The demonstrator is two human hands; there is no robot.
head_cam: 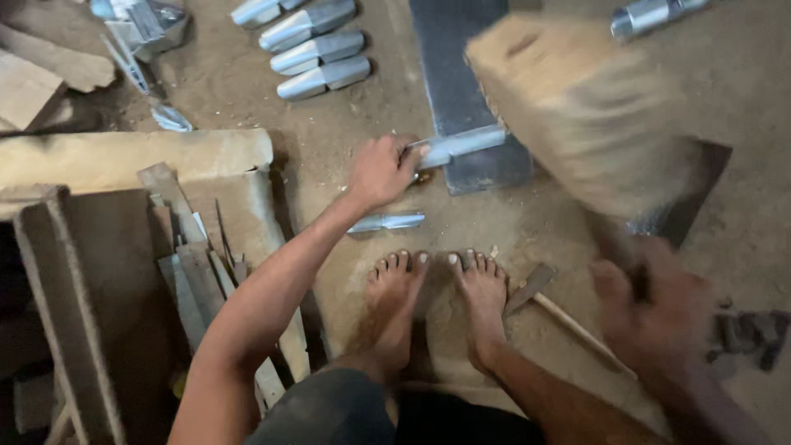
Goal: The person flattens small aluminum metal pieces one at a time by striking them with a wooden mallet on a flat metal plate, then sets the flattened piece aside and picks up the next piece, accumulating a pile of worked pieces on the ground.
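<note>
Your left hand [381, 170] is closed around the near end of a tapered sheet-metal piece [458, 146], pinning it flat across the dark anvil block [461, 91], which sits just beyond your knuckles on the dirt floor [247, 74]. Your right hand [651, 309] is clenched on the handle of a big wooden mallet [577, 107], whose head is blurred above and to the right of the held piece.

The piece looks thin, stiff and light, probably folded sheet with sharp edges, so keep your fingers at the very end you are holding, well back from the part resting on the block. It likely rings and jumps when struck; a firm, low grip should steady it. The smooth metal may slip in a sweaty palm. The mallet looks heavy at the head; hold it far down the handle.

A similar piece [386, 222] lies just below your left wrist, and finished ones [317, 49] lie in a row beyond your grip.
</note>
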